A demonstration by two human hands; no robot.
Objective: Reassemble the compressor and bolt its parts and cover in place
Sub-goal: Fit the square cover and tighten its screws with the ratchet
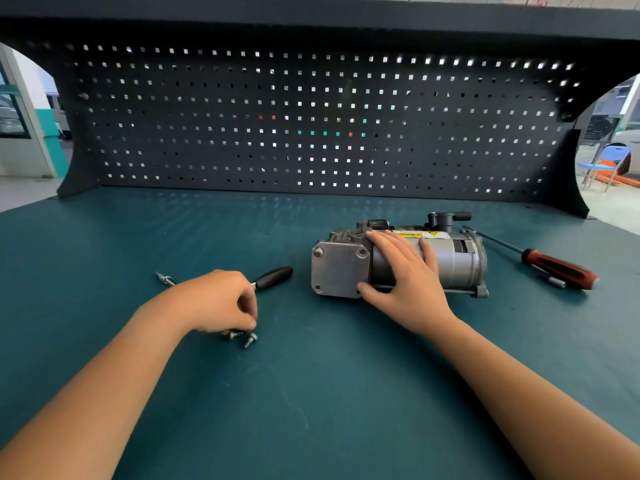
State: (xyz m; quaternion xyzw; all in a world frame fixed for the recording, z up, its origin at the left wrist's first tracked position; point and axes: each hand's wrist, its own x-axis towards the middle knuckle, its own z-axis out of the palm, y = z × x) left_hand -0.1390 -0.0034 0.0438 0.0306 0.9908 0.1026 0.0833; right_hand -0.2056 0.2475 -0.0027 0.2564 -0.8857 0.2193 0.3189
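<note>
Grey cast-metal cylindrical compressor (457, 261) – lying on its side under your right hand (401, 271). The palm is flat on the barrel, the fingers spread over the top and the thumb hooked at the near lower edge, clasping it.

The square grey end cover plate (337, 271) sits at your fingertips' side, facing your left hand (221, 303).

Left hand is well apart from the compressor. Its fingers are curled down, tips pinching at the small silver bolts (250, 339) on the dark green bench mat (311, 393) – one bolt lies just beyond the thumb tip.

Behind the left knuckles is a slim steel driver with a black handle (273, 277).

Past the compressor, away from your right hand, lies a red-and-black-handled screwdriver (561, 268). Beyond both hands stands a black perforated pegboard (311, 126).
</note>
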